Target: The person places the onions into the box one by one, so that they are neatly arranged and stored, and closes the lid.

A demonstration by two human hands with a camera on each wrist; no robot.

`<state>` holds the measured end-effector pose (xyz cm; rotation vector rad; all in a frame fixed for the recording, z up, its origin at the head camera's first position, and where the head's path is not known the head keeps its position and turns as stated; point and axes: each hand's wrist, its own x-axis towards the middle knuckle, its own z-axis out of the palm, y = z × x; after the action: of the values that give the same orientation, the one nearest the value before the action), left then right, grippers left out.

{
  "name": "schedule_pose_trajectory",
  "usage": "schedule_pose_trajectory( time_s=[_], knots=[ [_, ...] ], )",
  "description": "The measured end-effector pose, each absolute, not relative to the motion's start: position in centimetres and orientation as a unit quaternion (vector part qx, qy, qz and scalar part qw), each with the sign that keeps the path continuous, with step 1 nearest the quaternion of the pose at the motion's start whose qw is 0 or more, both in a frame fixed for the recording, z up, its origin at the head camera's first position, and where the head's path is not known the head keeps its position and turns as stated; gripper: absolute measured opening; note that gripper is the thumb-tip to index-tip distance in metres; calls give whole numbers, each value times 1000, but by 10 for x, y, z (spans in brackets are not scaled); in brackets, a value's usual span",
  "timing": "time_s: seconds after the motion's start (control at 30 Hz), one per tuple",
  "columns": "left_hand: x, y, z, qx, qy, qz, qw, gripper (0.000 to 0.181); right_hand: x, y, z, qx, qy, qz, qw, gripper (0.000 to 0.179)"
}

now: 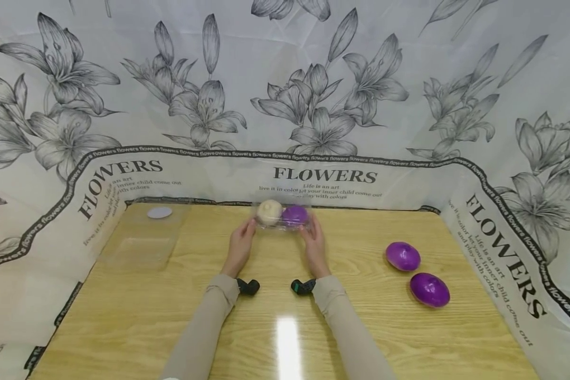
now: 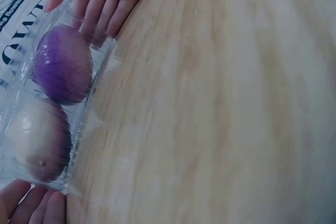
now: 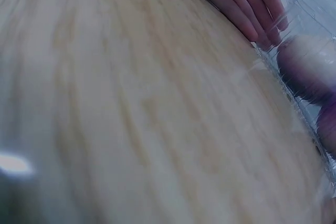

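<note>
Both hands hold a clear plastic box [image 1: 282,227] near the table's back edge. Inside it lie a white onion [image 1: 269,212] on the left and a purple onion [image 1: 295,215] on the right. My left hand [image 1: 240,246] grips the box's left end, while my right hand [image 1: 315,247] grips the right end. The left wrist view shows both onions [image 2: 43,140] side by side through the plastic, with fingers at either end. In the right wrist view, the left hand's fingers [image 3: 252,6] lie against the box's side.
Two loose purple onions [image 1: 403,256] [image 1: 429,290] lie on the right of the wooden table [image 1: 361,327]. At the back left lies another clear plastic container [image 1: 142,258] with a white oval label [image 1: 159,212]. A flower-printed cloth [image 1: 332,182] surrounds the table's back and sides.
</note>
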<state>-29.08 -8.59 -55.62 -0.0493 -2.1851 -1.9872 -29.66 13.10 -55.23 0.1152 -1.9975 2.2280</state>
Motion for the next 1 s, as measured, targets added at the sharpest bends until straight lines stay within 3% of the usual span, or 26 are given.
schedule_pose_trajectory(
  time_s=[0.3,0.53,0.8,1.0],
  knots=[
    [-289,-88,-555,-39,-726,-685,49,58,-277,124,-523,34,-708,699,95,55],
    [-291,-89,-550,-59,-723,-688,-6,65,-287,124,-536,25,-691,714,113,54],
    [-290,-93,-551,-83,-711,-698,-1,59,-290,124,-552,-21,-707,697,116,58],
    [-277,-95,-529,-114,-689,-716,-11,51,-286,127,-548,-12,-705,702,102,55]
  ],
)
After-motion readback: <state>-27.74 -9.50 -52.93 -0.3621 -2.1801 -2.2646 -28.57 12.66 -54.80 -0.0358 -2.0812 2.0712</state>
